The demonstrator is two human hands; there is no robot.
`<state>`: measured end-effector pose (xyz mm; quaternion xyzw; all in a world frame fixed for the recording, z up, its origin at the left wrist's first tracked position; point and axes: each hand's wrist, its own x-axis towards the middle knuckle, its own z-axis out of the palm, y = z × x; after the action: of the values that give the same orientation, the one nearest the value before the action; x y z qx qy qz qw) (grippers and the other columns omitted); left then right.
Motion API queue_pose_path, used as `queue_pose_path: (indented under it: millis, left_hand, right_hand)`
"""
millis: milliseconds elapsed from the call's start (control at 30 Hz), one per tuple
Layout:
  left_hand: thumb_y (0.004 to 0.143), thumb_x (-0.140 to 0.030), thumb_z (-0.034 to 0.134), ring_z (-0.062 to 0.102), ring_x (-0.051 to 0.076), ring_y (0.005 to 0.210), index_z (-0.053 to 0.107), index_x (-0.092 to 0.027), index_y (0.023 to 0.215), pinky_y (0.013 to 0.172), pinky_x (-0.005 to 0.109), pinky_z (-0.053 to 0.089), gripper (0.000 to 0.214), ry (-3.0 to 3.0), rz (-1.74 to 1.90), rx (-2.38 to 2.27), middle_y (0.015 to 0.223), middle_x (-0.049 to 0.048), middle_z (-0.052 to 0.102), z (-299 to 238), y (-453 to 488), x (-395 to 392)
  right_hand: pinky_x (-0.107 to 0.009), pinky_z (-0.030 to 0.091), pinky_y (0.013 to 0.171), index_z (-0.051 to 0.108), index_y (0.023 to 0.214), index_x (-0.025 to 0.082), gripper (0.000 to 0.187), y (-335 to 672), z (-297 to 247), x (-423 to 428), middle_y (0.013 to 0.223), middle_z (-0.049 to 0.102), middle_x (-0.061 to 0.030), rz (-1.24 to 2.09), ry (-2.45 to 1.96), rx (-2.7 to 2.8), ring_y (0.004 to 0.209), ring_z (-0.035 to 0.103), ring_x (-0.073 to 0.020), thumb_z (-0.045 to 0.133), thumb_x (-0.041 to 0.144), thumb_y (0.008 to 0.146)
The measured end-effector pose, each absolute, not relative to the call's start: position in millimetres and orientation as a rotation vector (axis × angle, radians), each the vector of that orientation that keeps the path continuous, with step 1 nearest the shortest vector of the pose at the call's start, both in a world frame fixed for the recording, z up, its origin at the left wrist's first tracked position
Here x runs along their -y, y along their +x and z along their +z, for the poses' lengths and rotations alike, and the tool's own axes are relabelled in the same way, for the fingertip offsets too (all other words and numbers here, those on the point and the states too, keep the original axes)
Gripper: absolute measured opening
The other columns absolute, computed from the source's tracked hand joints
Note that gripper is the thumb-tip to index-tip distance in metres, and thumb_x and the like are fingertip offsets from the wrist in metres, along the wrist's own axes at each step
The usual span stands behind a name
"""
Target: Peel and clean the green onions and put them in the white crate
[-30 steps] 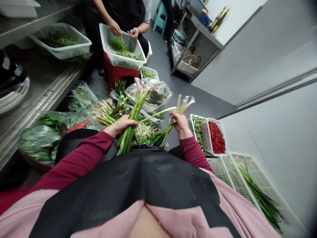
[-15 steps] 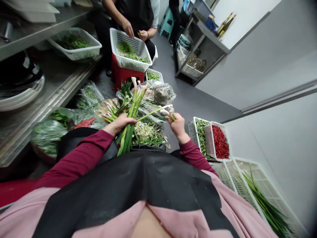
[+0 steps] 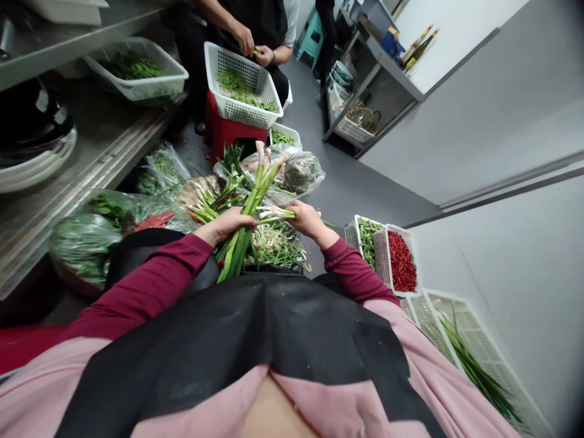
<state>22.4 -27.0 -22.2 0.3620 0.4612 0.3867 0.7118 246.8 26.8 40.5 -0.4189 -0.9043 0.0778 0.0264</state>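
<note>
My left hand (image 3: 227,222) is closed around a bunch of green onions (image 3: 249,207), white ends pointing up and away from me. My right hand (image 3: 306,219) is closed on a few white stalk ends (image 3: 274,213) right beside that bunch, nearly touching my left hand. Below both hands lies a heap of trimmed green onion scraps (image 3: 274,243) on the floor, in front of my black apron.
A person sits ahead, sorting greens in a white basket (image 3: 239,85) on a red stool (image 3: 228,131). Bags of vegetables (image 3: 298,171) cover the floor. On the right stand baskets of red chillies (image 3: 401,261), green pods (image 3: 367,240) and long green onions (image 3: 474,365). A steel counter (image 3: 91,152) runs along the left.
My right hand came down and left from a raised position with its stalks, and now sits against the bunch in my left hand. The view shifted slightly.
</note>
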Motion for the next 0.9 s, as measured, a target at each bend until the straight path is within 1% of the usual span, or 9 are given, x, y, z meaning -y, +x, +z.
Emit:
queue_pose_path:
  millis: [100, 200, 333, 433, 533, 633, 733, 833, 900]
  left_hand:
    - [0.055, -0.019, 0.068, 0.055, 0.015, 0.043, 0.060, -0.012, 0.064, 0.045, 0.027, 0.046, 0.014, 0.815, 0.838, -1.028, 0.050, 0.0023, 0.061, -24, 24, 25]
    - [0.055, -0.020, 0.068, 0.055, 0.015, 0.043, 0.059, -0.013, 0.063, 0.046, 0.028, 0.047, 0.014, 0.835, 0.835, -1.023, 0.050, 0.0021, 0.061, -24, 24, 25]
    - [0.056, -0.021, 0.069, 0.056, 0.015, 0.045, 0.060, -0.012, 0.065, 0.047, 0.027, 0.046, 0.015, 0.892, 0.839, -1.031, 0.053, 0.0018, 0.062, -23, 25, 25]
    - [0.058, -0.022, 0.069, 0.056, 0.015, 0.046, 0.060, -0.012, 0.066, 0.048, 0.028, 0.047, 0.016, 0.942, 0.824, -1.030, 0.053, 0.0018, 0.062, -22, 26, 25]
    - [0.058, -0.024, 0.069, 0.057, 0.016, 0.048, 0.060, -0.012, 0.068, 0.050, 0.029, 0.048, 0.018, 0.973, 0.834, -1.030, 0.056, 0.0021, 0.062, -20, 27, 26]
    - [0.057, -0.023, 0.070, 0.056, 0.015, 0.049, 0.059, -0.013, 0.068, 0.050, 0.029, 0.047, 0.019, 1.017, 0.848, -1.051, 0.057, 0.0016, 0.061, -18, 27, 27]
    - [0.058, -0.024, 0.069, 0.054, 0.014, 0.048, 0.057, -0.014, 0.067, 0.048, 0.027, 0.045, 0.018, 1.034, 0.858, -1.065, 0.056, 0.0003, 0.059, -17, 27, 28]
    - [0.058, -0.024, 0.069, 0.052, 0.013, 0.048, 0.056, -0.015, 0.067, 0.047, 0.026, 0.043, 0.019, 1.049, 0.868, -1.074, 0.056, -0.0012, 0.058, -16, 26, 29]
    - [0.058, -0.025, 0.069, 0.052, 0.013, 0.048, 0.056, -0.015, 0.068, 0.047, 0.026, 0.043, 0.020, 1.063, 0.862, -1.079, 0.055, -0.0019, 0.057, -15, 26, 30]
  right_hand:
    - [-0.020, 0.037, 0.061, 0.069, 0.076, 0.014, 0.011, 245, 40, -28, 0.081, 0.063, -0.0050, 0.208, -1.251, 2.890, 0.067, 0.054, -0.0103, 0.060, 0.019, 0.079]
    - [-0.022, 0.038, 0.062, 0.067, 0.071, 0.012, 0.014, 244, 39, -34, 0.073, 0.061, -0.0049, 0.252, -1.246, 2.921, 0.063, 0.052, -0.0106, 0.058, 0.020, 0.080]
    - [-0.024, 0.040, 0.063, 0.065, 0.072, 0.010, 0.015, 246, 37, -41, 0.070, 0.062, -0.0062, 0.330, -1.377, 2.941, 0.062, 0.052, -0.0125, 0.058, 0.022, 0.079]
    - [-0.025, 0.042, 0.065, 0.065, 0.077, 0.010, 0.015, 245, 34, -42, 0.075, 0.064, -0.0080, 0.427, -1.432, 2.965, 0.065, 0.054, -0.0139, 0.055, 0.022, 0.081]
    - [-0.026, 0.044, 0.069, 0.064, 0.080, 0.011, 0.016, 243, 29, -40, 0.082, 0.065, -0.0100, 0.428, -1.535, 2.925, 0.071, 0.056, -0.0156, 0.052, 0.021, 0.083]
    - [-0.028, 0.045, 0.072, 0.062, 0.085, 0.012, 0.014, 245, 25, -40, 0.090, 0.062, -0.0123, 0.277, -1.730, 2.750, 0.077, 0.057, -0.0178, 0.050, 0.020, 0.083]
    - [-0.032, 0.046, 0.076, 0.058, 0.094, 0.010, 0.016, 255, 21, -47, 0.098, 0.058, -0.0160, 0.080, -1.923, 2.475, 0.081, 0.057, -0.0204, 0.047, 0.016, 0.083]
    - [-0.035, 0.046, 0.080, 0.055, 0.101, 0.007, 0.021, 269, 14, -58, 0.105, 0.054, -0.0190, 0.012, -2.096, 2.222, 0.084, 0.057, -0.0222, 0.046, 0.016, 0.084]
    - [-0.036, 0.047, 0.080, 0.053, 0.103, 0.006, 0.023, 279, 8, -67, 0.106, 0.053, -0.0192, 0.018, -2.182, 2.086, 0.085, 0.058, -0.0230, 0.047, 0.018, 0.084]
